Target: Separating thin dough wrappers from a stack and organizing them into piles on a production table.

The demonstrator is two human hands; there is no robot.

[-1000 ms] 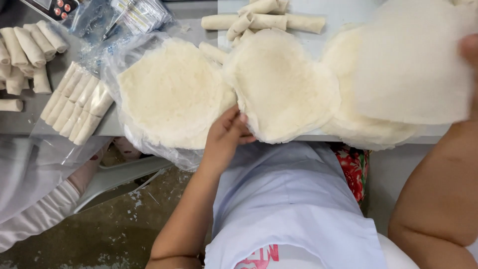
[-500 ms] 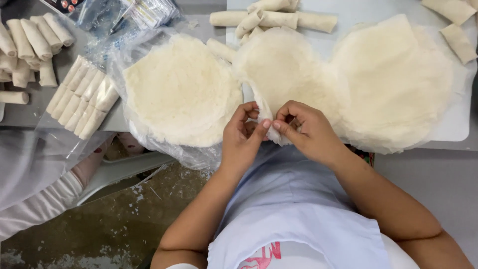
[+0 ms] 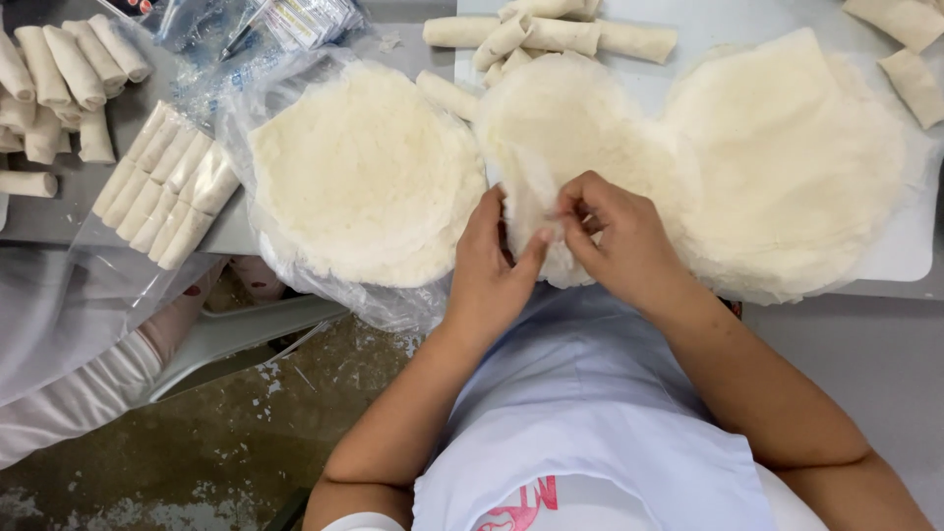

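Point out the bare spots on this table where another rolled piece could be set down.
Bare board shows right of the right wrapper stack, and a strip between the top rolls and the corner rolls. Grey tabletop lies below the left rolls. Around both hands wrappers overlap, crowded.

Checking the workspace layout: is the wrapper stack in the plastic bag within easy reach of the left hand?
Probably yes: the left hand lies just beside the bagged stack, nothing between them, though it is pinching a wrapper.

Rolls (image 3: pixel 910 20) cropped at top-right corner
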